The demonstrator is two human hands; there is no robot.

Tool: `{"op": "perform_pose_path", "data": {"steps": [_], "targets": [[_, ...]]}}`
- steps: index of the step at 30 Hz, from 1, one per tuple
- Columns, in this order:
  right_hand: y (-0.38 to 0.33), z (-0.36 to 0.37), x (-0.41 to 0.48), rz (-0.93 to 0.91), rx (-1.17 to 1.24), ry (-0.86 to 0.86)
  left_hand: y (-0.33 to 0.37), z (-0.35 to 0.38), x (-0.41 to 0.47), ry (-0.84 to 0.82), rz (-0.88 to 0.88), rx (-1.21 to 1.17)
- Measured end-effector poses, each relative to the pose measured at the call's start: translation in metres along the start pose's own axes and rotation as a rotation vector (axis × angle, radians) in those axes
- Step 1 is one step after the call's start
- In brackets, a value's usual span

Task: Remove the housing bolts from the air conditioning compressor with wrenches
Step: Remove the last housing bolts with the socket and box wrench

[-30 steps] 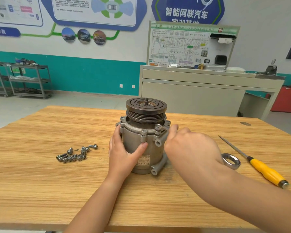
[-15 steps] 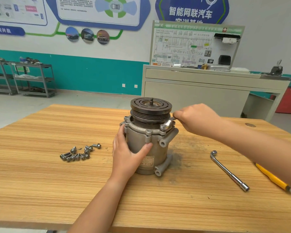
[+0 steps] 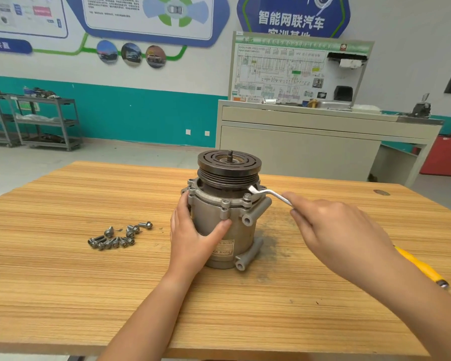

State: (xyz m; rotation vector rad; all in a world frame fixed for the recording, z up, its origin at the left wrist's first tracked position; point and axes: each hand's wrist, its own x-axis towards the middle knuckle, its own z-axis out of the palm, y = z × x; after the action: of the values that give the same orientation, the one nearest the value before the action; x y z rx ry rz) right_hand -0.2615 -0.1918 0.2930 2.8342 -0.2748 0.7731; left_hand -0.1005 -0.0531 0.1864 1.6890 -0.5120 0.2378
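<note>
- Both hands are at work. The left hand (image 3: 193, 238) wraps the air conditioning compressor (image 3: 219, 227) from its 9 o'clock side, with the thumb pressed across the front just under the flange and the fingers curled round the left of the body.
- At 3 o'clock of the compressor, the right hand (image 3: 333, 230) grips the shank of an offset wrench (image 3: 270, 193) between curled fingers and thumb.
- The wrench head lies against the flange at about 2 o'clock, under the grooved pulley (image 3: 229, 165) and just beside a housing bolt (image 3: 247, 196) seated in the flange. I cannot tell whether the head sits on a bolt.
- The compressor stands upright near the middle of the wooden desk (image 3: 63, 282), pulley on top, its label facing the camera.
- A yellow-handled screwdriver (image 3: 419, 267) lies on the desk at 4 o'clock, partly hidden by the right forearm.
- A heap of loose bolts (image 3: 117, 235) lies at 9 o'clock, well apart from the compressor.
- Beyond the desk, a beige cabinet (image 3: 297, 149) carrying a wiring-diagram board (image 3: 279, 71) stands at 1 o'clock.
- Grey shelf trolleys (image 3: 47, 123) stand at 10 o'clock against the teal-banded wall.
</note>
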Motion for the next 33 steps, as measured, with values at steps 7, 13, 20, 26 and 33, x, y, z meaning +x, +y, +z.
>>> {"op": "perform_pose_path", "data": {"steps": [7, 13, 20, 26, 33], "targets": [[-0.029, -0.021, 0.017, -0.085, -0.365, -0.236, -0.001, 0.001, 0.000, 0.017, -0.004, -0.011], [-0.067, -0.026, 0.019, -0.160, -0.412, -0.405, 0.000, 0.002, 0.001, 0.030, 0.003, -0.005], [-0.019, -0.031, 0.039, -0.247, -0.501, -0.242, 0.001, 0.000, 0.001, 0.010, 0.006, -0.020], [0.013, 0.015, 0.077, -0.235, -0.421, -0.095, 0.002, -0.001, 0.001, 0.001, 0.000, -0.015], [0.017, 0.045, 0.072, -0.068, 0.098, 0.174, 0.001, -0.001, 0.000, 0.001, -0.001, -0.011]]}}
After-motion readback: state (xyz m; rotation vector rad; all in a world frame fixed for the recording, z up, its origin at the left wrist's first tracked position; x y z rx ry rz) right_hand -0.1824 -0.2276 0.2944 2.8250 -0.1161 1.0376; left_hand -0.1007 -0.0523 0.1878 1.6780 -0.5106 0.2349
